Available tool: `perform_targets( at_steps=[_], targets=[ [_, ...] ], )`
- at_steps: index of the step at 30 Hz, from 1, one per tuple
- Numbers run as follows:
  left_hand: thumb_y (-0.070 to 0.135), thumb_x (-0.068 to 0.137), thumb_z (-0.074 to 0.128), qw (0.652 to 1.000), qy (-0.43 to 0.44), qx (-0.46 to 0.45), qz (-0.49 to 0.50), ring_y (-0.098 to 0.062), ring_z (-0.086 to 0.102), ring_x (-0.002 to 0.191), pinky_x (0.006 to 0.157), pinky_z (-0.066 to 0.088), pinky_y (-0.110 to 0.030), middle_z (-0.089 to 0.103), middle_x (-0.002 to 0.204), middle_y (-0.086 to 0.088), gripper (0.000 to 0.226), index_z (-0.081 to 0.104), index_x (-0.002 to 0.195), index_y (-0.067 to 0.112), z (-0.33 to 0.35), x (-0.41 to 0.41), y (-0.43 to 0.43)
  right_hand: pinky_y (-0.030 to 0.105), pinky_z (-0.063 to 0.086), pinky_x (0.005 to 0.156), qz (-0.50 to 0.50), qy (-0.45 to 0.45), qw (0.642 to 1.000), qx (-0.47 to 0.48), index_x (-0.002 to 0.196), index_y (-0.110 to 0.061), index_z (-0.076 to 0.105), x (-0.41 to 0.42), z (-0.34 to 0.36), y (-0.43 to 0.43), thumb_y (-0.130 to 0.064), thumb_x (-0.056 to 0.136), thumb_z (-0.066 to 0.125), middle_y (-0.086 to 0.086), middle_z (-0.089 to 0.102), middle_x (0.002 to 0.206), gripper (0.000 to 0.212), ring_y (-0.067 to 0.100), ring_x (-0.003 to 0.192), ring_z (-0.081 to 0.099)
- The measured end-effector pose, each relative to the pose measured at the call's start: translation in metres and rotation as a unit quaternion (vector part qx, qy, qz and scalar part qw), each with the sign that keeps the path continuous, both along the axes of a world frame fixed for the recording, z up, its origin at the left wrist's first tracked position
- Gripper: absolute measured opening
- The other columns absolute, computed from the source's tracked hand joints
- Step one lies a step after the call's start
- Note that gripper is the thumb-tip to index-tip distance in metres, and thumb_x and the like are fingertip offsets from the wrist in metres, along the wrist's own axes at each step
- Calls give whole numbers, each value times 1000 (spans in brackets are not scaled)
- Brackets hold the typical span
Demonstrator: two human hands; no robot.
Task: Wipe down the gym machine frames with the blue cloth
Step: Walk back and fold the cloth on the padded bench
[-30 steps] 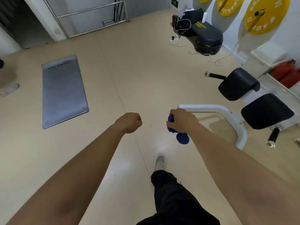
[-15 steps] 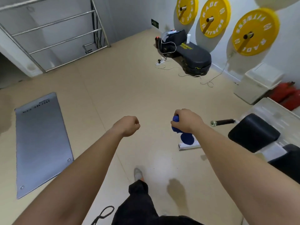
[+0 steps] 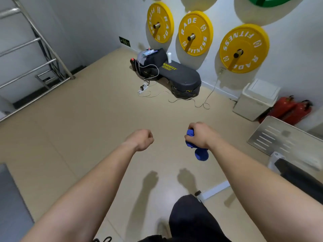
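Note:
My right hand (image 3: 200,136) grips the bunched blue cloth (image 3: 201,153), whose loose end hangs below the fist, above bare floor. My left hand (image 3: 142,139) is held out beside it, fingers curled into a loose fist with nothing in it. A white bar of the gym machine frame (image 3: 215,190) lies on the floor under my right forearm. The machine's black pad (image 3: 300,179) and metal footplate (image 3: 286,137) show at the right edge. Neither hand touches the machine.
Three yellow weight plates (image 3: 194,33) hang on the wall ahead. Below them lie black step platforms (image 3: 180,76) with a bag and white cables on the floor. A white bin (image 3: 257,100) and red extinguishers (image 3: 293,110) stand at the right. Steel railing (image 3: 35,67) is at the left; a grey mat (image 3: 10,206) lies at the lower left.
The view has tilted up and turned toward the wall. The machine slid from mid-right to the lower right edge. Both hands keep the same pose, and the cloth stays in the right hand.

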State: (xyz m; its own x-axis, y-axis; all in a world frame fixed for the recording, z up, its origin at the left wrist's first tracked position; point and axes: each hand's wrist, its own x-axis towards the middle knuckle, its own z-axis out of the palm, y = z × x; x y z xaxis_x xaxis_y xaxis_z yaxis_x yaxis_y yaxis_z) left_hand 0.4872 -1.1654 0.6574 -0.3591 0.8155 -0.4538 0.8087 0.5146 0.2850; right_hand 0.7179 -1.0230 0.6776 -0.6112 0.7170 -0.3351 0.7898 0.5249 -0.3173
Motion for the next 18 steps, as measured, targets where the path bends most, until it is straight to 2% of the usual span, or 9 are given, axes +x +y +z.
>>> perform_targets(
  at_steps=[9,14,18],
  targets=[
    [32,94,50,999,-6,-4,-53,-23,60,102,89,51,-35,66,111,0,22,64,107,21,-25,-142,229,35,49,71,-42,-29,999,3,95,-25,54,-129,-37,211,-44,81,57,0,54,98,23,26,85,57],
    [34,93,50,998,-8,-10,-60,-20,59,98,86,51,-35,65,106,4,18,62,103,26,-14,-209,361,36,51,73,-66,-36,997,-15,98,-25,55,-192,-26,333,-43,83,56,-2,53,95,24,22,85,57],
    [34,93,51,997,-27,5,-74,-19,59,97,87,52,-37,64,106,5,15,61,101,27,-9,-258,461,36,52,71,-80,-24,996,0,93,-25,55,-248,-15,425,-43,82,57,-4,56,90,22,21,81,58]
  ],
)
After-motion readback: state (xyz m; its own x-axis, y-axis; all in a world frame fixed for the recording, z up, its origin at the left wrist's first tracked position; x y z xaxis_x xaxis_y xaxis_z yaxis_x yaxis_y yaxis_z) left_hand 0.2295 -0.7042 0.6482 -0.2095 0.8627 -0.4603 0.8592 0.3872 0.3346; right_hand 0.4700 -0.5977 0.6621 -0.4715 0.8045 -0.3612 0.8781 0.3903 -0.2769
